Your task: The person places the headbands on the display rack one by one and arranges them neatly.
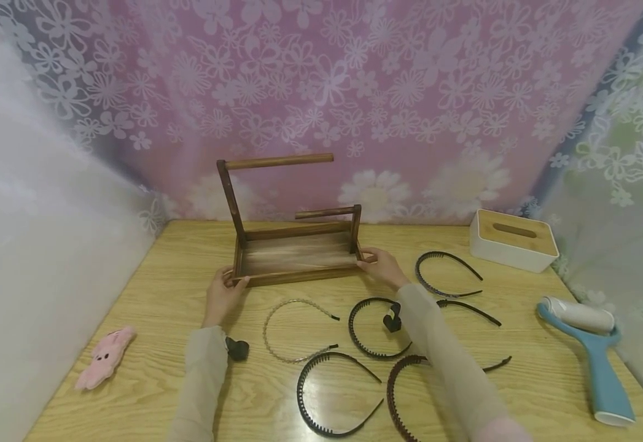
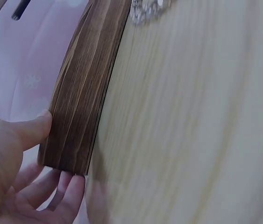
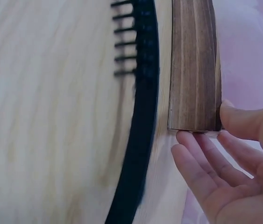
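A dark brown wooden rack (image 1: pixel 299 275) with a shallow tray base and two side posts, one tall and one short, each bearing a horizontal bar, stands at the back of the table. My left hand (image 1: pixel 224 298) holds its front left corner; in the left wrist view the thumb lies on the board (image 2: pixel 77 93) and the fingers curl at its end. At the opposite end, my right hand (image 1: pixel 383 267) grips the rack likewise, thumb on the board (image 3: pixel 194 70). Nearest below are a clear beaded headband (image 1: pixel 264 331) and a black headband with a bow (image 1: pixel 392 318).
More headbands lie in front and right: a black toothed one (image 1: pixel 301 393), a brown one (image 1: pixel 391 393) partly under the right sleeve, and a dark one (image 1: pixel 419 270). Right side: a tissue box (image 1: pixel 514 252) and a blue-handled lint roller (image 1: pixel 603 368). Left: a pink plush (image 1: pixel 105 359).
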### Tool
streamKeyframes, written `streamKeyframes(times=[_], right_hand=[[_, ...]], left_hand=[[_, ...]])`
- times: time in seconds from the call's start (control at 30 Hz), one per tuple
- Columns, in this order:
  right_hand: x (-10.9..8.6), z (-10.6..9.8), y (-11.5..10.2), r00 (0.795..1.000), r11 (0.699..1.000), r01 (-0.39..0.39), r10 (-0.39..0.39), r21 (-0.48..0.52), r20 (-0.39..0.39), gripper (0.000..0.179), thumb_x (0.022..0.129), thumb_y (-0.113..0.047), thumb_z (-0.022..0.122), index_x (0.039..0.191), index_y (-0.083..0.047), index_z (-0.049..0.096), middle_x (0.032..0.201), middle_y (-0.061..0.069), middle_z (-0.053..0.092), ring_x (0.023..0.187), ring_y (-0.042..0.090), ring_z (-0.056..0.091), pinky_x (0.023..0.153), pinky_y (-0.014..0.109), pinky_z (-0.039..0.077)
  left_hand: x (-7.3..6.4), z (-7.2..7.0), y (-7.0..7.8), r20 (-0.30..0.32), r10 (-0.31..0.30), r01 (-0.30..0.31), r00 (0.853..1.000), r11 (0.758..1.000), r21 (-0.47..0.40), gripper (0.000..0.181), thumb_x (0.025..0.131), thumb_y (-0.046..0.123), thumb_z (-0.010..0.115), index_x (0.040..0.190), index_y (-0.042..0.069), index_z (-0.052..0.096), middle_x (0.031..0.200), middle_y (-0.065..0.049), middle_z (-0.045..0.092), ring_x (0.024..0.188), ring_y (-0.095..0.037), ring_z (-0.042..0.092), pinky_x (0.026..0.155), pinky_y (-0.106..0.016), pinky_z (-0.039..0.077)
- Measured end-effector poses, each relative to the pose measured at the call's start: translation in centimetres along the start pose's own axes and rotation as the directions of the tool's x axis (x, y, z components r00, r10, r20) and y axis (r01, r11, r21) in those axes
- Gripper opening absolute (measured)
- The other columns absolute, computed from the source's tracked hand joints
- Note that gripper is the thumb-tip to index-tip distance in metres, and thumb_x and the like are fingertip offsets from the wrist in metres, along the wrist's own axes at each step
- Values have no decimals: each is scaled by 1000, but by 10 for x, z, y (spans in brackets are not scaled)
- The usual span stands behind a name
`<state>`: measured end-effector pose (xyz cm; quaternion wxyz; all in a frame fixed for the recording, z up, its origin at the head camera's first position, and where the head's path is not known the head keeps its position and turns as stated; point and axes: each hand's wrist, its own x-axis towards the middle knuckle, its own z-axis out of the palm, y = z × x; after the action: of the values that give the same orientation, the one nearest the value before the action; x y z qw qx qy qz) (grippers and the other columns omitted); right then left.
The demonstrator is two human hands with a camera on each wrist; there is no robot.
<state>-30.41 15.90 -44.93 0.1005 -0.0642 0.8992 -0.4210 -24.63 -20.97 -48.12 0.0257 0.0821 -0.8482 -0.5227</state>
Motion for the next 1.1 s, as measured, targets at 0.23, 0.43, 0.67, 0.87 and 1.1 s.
streamKeyframes(times=[0.23, 0.43, 0.67, 0.87, 1.1], right_hand=[[-16, -18, 18, 1000, 999, -30, 30, 27, 6, 55, 100, -25, 56, 148, -5, 39, 133, 30, 55, 117, 43, 58, 95, 52, 52], [-33, -33, 30, 998, 997, -55, 54, 51, 14, 57, 100, -26, 57, 148, -3, 38, 131, 31, 56, 113, 40, 61, 95, 49, 53], [-51, -47, 38, 997, 993, -71, 68, 94, 35, 59, 100, -25, 55, 150, -1, 33, 131, 31, 56, 115, 40, 60, 96, 51, 52], [-63, -53, 46, 995, 993, -95, 93, 76, 23, 60, 100, -26, 57, 149, -1, 34, 127, 28, 61, 109, 36, 65, 93, 51, 53], [-74, -63, 54, 992, 989, -122, 120, 85, 27, 63, 99, -28, 59, 150, -2, 33, 121, 27, 64, 107, 36, 66, 96, 53, 52]], left_hand=[[0, 12, 3, 51, 36, -34, 998, 999, -37, 59, 97, 22, 62, 148, 6, 37, 146, -28, 44, 129, -43, 48, 107, -53, 45], [-1, 24, 8, 90, 96, -92, 991, 995, -40, 59, 96, 20, 62, 148, 5, 38, 142, -29, 48, 124, -42, 53, 103, -51, 48], [-1, 33, 10, 153, 134, -131, 979, 991, -28, 56, 97, 23, 62, 147, 6, 41, 142, -27, 49, 125, -41, 54, 101, -50, 51], [-1, 35, 10, 224, 143, -137, 964, 990, -46, 52, 99, 23, 59, 147, 10, 43, 143, -24, 50, 128, -41, 52, 101, -51, 50], [1, 41, 9, 296, 185, -166, 937, 982, -90, 52, 100, 23, 56, 148, 9, 41, 145, -25, 47, 132, -41, 48, 106, -53, 45]])
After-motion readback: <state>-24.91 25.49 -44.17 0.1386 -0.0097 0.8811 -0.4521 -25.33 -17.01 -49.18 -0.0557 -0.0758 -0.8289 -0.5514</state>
